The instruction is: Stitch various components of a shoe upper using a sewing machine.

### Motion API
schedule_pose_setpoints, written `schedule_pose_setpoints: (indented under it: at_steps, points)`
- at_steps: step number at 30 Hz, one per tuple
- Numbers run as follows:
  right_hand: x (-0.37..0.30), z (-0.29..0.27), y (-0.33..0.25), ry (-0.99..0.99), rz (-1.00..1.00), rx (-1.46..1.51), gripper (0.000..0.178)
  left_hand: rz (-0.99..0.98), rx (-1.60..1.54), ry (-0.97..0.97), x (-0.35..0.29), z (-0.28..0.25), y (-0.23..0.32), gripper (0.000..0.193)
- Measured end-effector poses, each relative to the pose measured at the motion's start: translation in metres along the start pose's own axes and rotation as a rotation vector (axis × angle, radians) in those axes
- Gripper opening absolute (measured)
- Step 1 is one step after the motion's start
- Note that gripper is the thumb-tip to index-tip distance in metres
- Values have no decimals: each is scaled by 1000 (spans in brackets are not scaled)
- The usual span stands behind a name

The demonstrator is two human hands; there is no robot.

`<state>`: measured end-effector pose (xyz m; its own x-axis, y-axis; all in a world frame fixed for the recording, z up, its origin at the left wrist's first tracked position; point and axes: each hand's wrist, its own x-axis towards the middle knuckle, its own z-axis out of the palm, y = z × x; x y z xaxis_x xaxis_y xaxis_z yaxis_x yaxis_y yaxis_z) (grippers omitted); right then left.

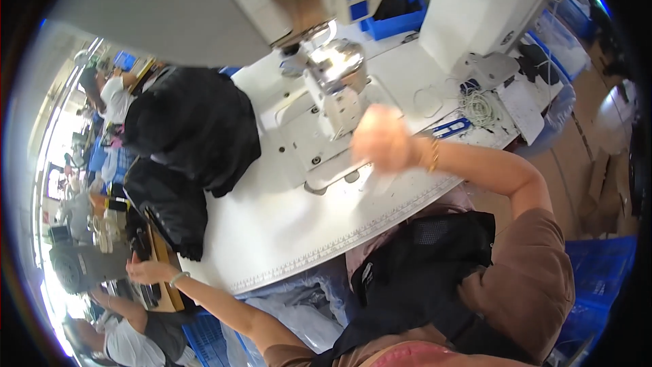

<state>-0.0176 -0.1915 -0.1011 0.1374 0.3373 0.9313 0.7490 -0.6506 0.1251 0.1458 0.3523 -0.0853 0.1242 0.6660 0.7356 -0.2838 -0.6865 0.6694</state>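
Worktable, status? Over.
Right hand blurred near silver metal machine head. Left hand left of white table. Black fabric bundle on table. Possible obstruction: slim blue tool near right hand.

We can pass a hand along the white tabletop between the black fabric pile and our blurred right hand. Ahead, the metal machine head blocks us; farther right, the blue tool and the coil of white cord stand in our way.

The wearer's two hands, two bracelets — one foreground sewing machine, one blue cutter
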Motion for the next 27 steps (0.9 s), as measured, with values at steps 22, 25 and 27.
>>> schedule_pose_setpoints:
  at_steps: [22,25,27]
  points:
    - [-35,10,366,-388,1399,-769,76,707,-468,-829,-188,5,193,21]
    - [-53,24,379,-448,1322,-952,75,656,-419,-860,-196,11,189,21]
    - [-61,-7,393,-319,1344,-941,69,613,-454,-867,-206,10,198,19]
